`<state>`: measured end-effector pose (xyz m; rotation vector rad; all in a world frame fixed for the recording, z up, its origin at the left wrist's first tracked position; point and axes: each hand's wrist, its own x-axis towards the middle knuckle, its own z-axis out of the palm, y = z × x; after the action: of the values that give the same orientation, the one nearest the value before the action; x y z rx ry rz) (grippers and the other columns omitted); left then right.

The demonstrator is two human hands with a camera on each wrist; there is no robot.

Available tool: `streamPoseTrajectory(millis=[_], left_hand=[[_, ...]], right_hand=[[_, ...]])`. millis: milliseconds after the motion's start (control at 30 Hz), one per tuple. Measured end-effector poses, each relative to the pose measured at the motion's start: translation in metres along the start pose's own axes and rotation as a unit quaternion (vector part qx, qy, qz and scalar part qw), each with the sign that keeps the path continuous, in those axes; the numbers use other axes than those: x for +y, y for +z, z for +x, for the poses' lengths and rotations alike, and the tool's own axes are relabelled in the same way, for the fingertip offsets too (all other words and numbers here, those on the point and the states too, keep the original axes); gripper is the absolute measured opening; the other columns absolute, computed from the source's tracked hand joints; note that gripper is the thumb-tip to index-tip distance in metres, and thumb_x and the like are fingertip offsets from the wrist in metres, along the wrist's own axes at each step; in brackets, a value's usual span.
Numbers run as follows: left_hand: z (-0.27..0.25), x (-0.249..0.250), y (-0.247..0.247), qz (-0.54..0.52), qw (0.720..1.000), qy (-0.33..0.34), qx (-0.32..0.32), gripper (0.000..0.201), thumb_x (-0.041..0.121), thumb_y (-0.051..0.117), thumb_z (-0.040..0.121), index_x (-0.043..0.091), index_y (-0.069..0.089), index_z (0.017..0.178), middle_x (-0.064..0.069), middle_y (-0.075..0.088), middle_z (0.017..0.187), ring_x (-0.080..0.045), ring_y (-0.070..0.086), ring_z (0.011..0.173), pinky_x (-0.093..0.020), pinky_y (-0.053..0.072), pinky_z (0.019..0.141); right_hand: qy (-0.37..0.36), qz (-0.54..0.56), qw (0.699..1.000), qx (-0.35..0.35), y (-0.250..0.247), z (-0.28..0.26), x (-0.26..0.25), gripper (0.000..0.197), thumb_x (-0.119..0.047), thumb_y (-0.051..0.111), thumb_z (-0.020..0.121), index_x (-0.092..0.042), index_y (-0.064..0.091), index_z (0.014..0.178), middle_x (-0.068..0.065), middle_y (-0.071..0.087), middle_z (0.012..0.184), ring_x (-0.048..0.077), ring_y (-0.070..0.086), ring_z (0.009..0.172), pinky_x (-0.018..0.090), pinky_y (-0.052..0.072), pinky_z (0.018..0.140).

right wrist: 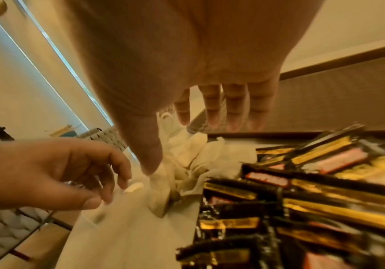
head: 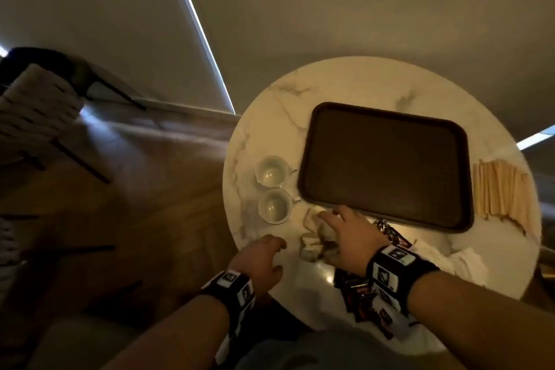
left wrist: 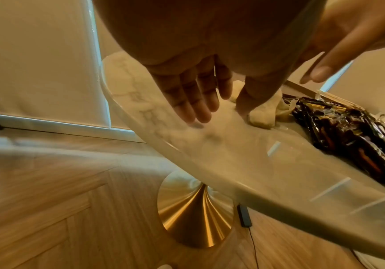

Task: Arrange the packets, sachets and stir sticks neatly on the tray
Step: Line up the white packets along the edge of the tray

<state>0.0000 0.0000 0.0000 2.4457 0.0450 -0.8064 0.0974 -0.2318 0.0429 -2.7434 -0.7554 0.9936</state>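
A dark brown tray (head: pixel 387 113) lies bare in the middle of the round marble table (head: pixel 339 84). A heap of white sachets (head: pixel 312 245) (right wrist: pixel 186 163) sits just in front of the tray's near-left corner. My right hand (head: pixel 333 219) (right wrist: pixel 186 140) hovers over it with straight fingers, and its thumb tip touches the sachets. My left hand (head: pixel 270 246) (left wrist: pixel 223 105) is relaxed and holds nothing, low over the table left of the heap. Black-and-gold packets (head: pixel 357 288) (right wrist: pixel 301 191) (left wrist: pixel 347 131) lie under my right wrist. Wooden stir sticks (head: pixel 501 192) lie right of the tray.
Two white cups (head: pixel 271 171) (head: pixel 274 206) stand left of the tray. White paper items (head: pixel 450 258) lie at the table's near right. The table edge is close under my left wrist, with a gold pedestal base (left wrist: pixel 196 209) on the wooden floor. A chair (head: pixel 36 111) stands far left.
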Motion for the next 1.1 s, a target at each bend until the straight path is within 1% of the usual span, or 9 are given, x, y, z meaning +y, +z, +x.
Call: streamPoseTrajectory(millis=[167, 333, 500, 667, 733, 833, 967, 1033, 1100], left_hand=[[0.015, -0.014, -0.008, 0.027, 0.998, 0.041, -0.033, 0.052, 0.033, 0.064, 0.092, 0.026, 0.051, 0.141, 0.004, 0.049, 0.144, -0.018, 0.057, 0.122, -0.03, 0.047, 0.1], [0.021, -0.029, -0.011, 0.044, 0.996, 0.061, -0.041, 0.05, 0.036, 0.063, 0.09, 0.028, 0.052, 0.138, 0.005, 0.051, 0.141, -0.018, 0.059, 0.12, -0.032, 0.049, 0.1], [0.022, -0.039, -0.016, 0.047, 0.994, 0.079, -0.052, 0.048, 0.036, 0.062, 0.092, 0.027, 0.053, 0.138, 0.005, 0.052, 0.14, -0.017, 0.057, 0.12, -0.032, 0.048, 0.1], [0.022, -0.041, -0.019, 0.037, 0.995, 0.087, -0.04, 0.043, 0.036, 0.062, 0.093, 0.028, 0.054, 0.135, 0.006, 0.055, 0.136, -0.015, 0.058, 0.116, -0.031, 0.049, 0.098], [0.021, -0.041, -0.02, 0.035, 0.994, 0.096, -0.031, 0.04, 0.036, 0.061, 0.094, 0.029, 0.056, 0.133, 0.008, 0.057, 0.133, -0.012, 0.058, 0.114, -0.029, 0.048, 0.096], [0.019, -0.038, -0.024, 0.03, 0.993, 0.11, -0.019, 0.034, 0.039, 0.059, 0.094, 0.034, 0.058, 0.128, 0.013, 0.06, 0.125, -0.006, 0.059, 0.106, -0.025, 0.049, 0.091], [0.013, -0.023, -0.04, -0.002, 0.99, 0.139, 0.019, 0.023, 0.038, 0.06, 0.095, 0.037, 0.063, 0.117, 0.019, 0.062, 0.11, 0.001, 0.06, 0.093, -0.027, 0.054, 0.084], [0.009, -0.009, -0.055, -0.038, 0.985, 0.16, 0.05, 0.021, 0.036, 0.062, 0.095, 0.038, 0.064, 0.116, 0.022, 0.061, 0.105, 0.004, 0.061, 0.09, -0.023, 0.054, 0.082], [0.005, 0.01, -0.074, -0.098, 0.977, 0.173, 0.073, 0.025, 0.034, 0.067, 0.094, 0.038, 0.062, 0.118, 0.024, 0.063, 0.105, 0.006, 0.063, 0.091, -0.019, 0.055, 0.081]], right_hand=[[0.036, -0.06, 0.995, -0.075, 0.015, 0.029, -0.026, 0.101, -0.065, 0.076, 0.071, -0.045, 0.019, 0.153, 0.005, 0.016, 0.158, 0.037, 0.036, 0.137, 0.053, 0.051, 0.103], [0.041, -0.058, 0.993, -0.094, 0.019, 0.043, -0.04, 0.081, -0.037, 0.075, 0.085, -0.038, 0.03, 0.152, 0.007, 0.012, 0.159, 0.037, 0.033, 0.138, 0.051, 0.05, 0.099], [0.035, -0.032, 0.996, -0.072, 0.027, 0.059, -0.047, 0.053, -0.036, 0.066, 0.095, -0.037, 0.046, 0.144, 0.005, 0.028, 0.146, 0.033, 0.044, 0.132, 0.047, 0.05, 0.103], [0.033, -0.012, 0.998, -0.051, 0.024, 0.065, -0.038, 0.06, -0.027, 0.074, 0.089, -0.037, 0.051, 0.143, 0.002, 0.043, 0.139, 0.029, 0.055, 0.124, 0.039, 0.051, 0.101], [0.039, 0.024, 0.999, -0.027, 0.018, 0.062, -0.034, 0.052, -0.026, 0.075, 0.088, -0.037, 0.058, 0.136, 0.0, 0.048, 0.13, 0.027, 0.059, 0.117, 0.036, 0.052, 0.096], [0.061, 0.113, 0.991, 0.03, -0.002, 0.051, -0.028, 0.034, -0.026, 0.077, 0.083, -0.035, 0.066, 0.114, -0.004, 0.051, 0.114, 0.022, 0.061, 0.101, 0.033, 0.052, 0.085], [0.088, 0.226, 0.966, 0.093, -0.036, 0.024, -0.016, 0.031, -0.022, 0.081, 0.078, -0.038, 0.067, 0.1, -0.007, 0.062, 0.104, 0.016, 0.062, 0.097, 0.033, 0.05, 0.084], [0.092, 0.294, 0.945, 0.11, -0.053, 0.008, -0.011, 0.033, -0.016, 0.083, 0.077, -0.035, 0.069, 0.099, -0.008, 0.07, 0.1, 0.015, 0.067, 0.093, 0.032, 0.055, 0.082], [0.085, 0.413, 0.898, 0.127, -0.069, -0.008, -0.011, 0.033, -0.004, 0.083, 0.079, -0.027, 0.072, 0.1, -0.001, 0.076, 0.098, 0.018, 0.073, 0.09, 0.034, 0.061, 0.079]])
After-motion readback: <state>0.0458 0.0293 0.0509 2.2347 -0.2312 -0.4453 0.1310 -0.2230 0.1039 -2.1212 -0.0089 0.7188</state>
